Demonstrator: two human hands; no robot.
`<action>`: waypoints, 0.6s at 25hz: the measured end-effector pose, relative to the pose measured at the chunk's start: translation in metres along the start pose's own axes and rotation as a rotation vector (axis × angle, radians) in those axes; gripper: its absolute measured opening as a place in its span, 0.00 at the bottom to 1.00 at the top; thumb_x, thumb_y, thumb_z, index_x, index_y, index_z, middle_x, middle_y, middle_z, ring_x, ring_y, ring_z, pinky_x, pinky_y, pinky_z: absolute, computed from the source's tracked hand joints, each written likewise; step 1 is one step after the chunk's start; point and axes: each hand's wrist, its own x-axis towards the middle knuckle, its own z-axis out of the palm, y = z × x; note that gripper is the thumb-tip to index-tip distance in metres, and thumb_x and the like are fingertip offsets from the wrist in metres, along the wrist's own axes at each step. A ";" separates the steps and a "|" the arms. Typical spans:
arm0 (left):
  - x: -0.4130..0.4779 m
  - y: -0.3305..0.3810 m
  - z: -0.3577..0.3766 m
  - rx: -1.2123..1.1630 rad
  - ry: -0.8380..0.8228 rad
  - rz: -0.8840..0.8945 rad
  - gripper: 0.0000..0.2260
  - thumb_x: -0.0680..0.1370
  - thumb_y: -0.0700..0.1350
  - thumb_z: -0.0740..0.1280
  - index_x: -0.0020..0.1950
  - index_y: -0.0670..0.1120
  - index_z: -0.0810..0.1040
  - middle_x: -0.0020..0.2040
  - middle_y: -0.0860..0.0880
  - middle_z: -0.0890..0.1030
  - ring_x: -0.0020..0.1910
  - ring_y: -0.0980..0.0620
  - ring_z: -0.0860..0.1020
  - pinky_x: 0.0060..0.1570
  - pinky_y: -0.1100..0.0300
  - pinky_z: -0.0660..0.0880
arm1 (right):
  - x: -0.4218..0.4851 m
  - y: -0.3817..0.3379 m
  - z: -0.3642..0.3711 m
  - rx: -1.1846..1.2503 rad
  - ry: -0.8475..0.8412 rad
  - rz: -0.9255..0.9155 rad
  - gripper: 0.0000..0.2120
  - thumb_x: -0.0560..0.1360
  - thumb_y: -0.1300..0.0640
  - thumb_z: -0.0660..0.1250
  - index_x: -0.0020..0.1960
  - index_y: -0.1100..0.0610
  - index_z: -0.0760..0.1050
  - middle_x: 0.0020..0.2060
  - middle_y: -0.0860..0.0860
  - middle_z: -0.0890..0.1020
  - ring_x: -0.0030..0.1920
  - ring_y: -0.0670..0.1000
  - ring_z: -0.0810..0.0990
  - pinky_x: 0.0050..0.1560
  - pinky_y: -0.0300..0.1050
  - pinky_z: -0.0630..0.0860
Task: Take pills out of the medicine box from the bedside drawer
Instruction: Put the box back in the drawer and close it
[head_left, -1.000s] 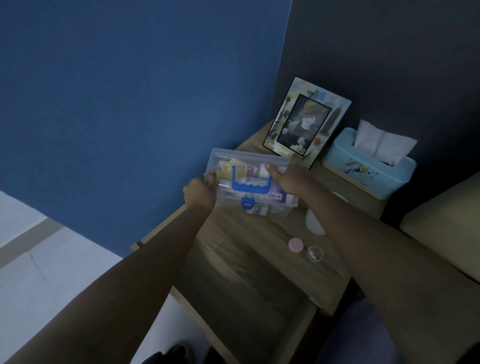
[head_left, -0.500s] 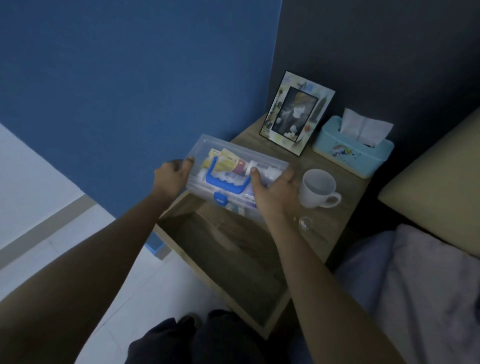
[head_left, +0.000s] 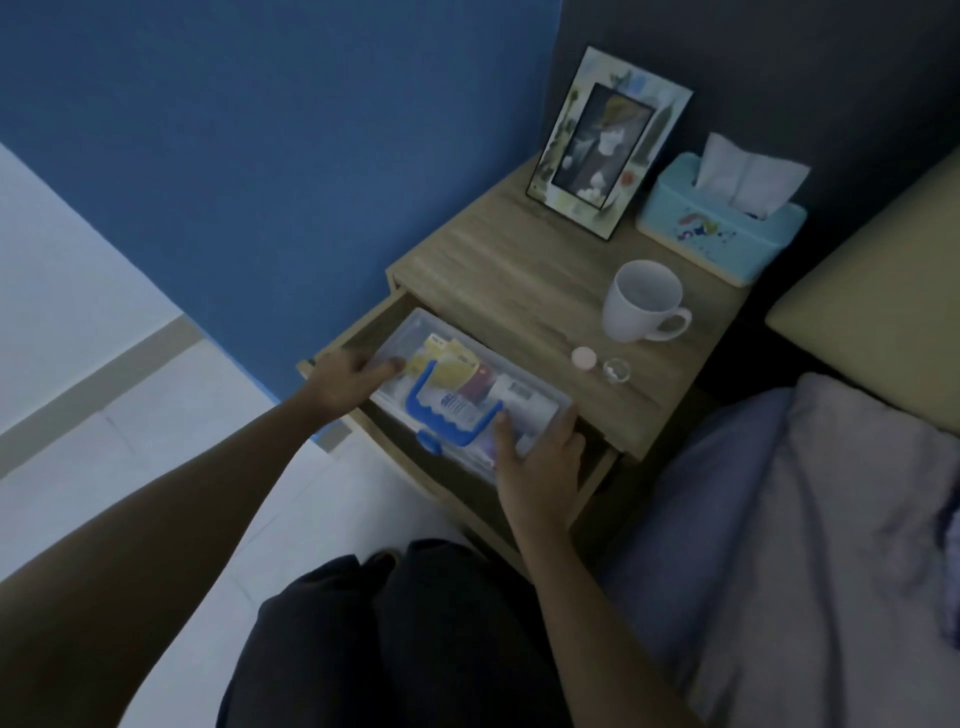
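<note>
A clear plastic medicine box (head_left: 524, 397) with a blue handle and blue latch lies inside the open bedside drawer (head_left: 358, 332), packets and tubes showing through its lid. My left hand (head_left: 345, 382) grips its left end, thumb on the lid. My right hand (head_left: 540, 460) holds its right front corner. On the nightstand top sit a small pink cap (head_left: 584, 357) and a small clear pill bottle (head_left: 616, 371), open, with white pills inside.
A white mug (head_left: 641, 301), a framed photo (head_left: 605, 143) and a light-blue tissue box (head_left: 722, 226) stand on the wooden nightstand (head_left: 498, 270). A blue wall is at the left, the bed with a pale blanket (head_left: 810, 545) at the right. My dark-trousered knees are below.
Both hands have lowered the medicine box from above the nightstand top down into the open drawer. The camera has tilted downward, showing more of the bed and my knees.
</note>
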 end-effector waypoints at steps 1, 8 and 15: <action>0.005 -0.004 0.003 0.040 -0.019 0.004 0.17 0.75 0.60 0.63 0.49 0.48 0.79 0.39 0.53 0.78 0.40 0.54 0.77 0.33 0.65 0.68 | 0.000 0.007 0.006 -0.002 -0.033 0.025 0.39 0.71 0.36 0.63 0.74 0.51 0.51 0.65 0.56 0.69 0.57 0.50 0.73 0.46 0.42 0.75; 0.058 -0.032 0.026 0.218 -0.200 -0.009 0.22 0.78 0.57 0.61 0.64 0.43 0.75 0.53 0.48 0.77 0.46 0.53 0.74 0.34 0.70 0.66 | 0.014 0.044 0.051 0.025 -0.180 0.161 0.42 0.71 0.42 0.67 0.75 0.47 0.45 0.69 0.57 0.65 0.62 0.55 0.73 0.54 0.51 0.78; 0.092 -0.051 0.042 0.277 -0.327 -0.068 0.24 0.78 0.56 0.61 0.68 0.43 0.69 0.65 0.41 0.75 0.57 0.48 0.74 0.47 0.61 0.69 | 0.025 0.062 0.078 -0.028 -0.219 0.224 0.41 0.70 0.42 0.68 0.74 0.45 0.47 0.69 0.56 0.66 0.65 0.56 0.72 0.57 0.56 0.77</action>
